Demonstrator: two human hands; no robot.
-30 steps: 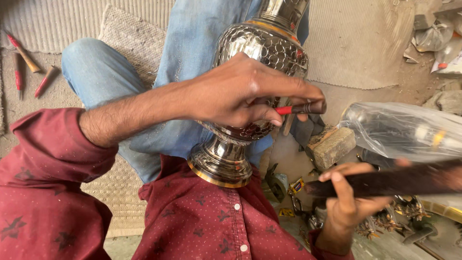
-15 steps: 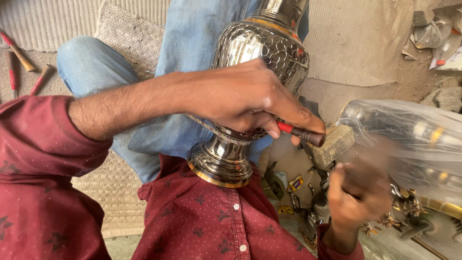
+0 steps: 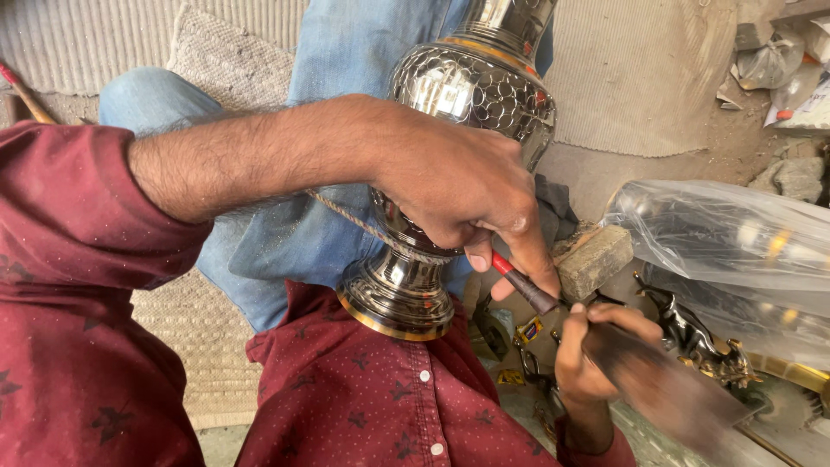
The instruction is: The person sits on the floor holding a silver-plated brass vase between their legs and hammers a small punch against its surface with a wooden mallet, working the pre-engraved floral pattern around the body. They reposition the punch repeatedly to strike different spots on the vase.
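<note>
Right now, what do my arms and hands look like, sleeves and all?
Both hands are bare, with no gloves or rings visible. The left hand comes from a dark red, finely speckled sleeve pushed up, leaving a hairy forearm uncovered. The right hand shows a matching red cuff at the wrist.

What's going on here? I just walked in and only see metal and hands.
A person in a dark red shirt sits with a shiny patterned metal vase propped against the body and blue-jeaned legs. The left hand pinches a red-handled chisel beside the vase's neck. The right hand holds a flat dark striking tool, blurred, near the chisel's end. A wooden block and a clear plastic bag lie alongside.
</note>
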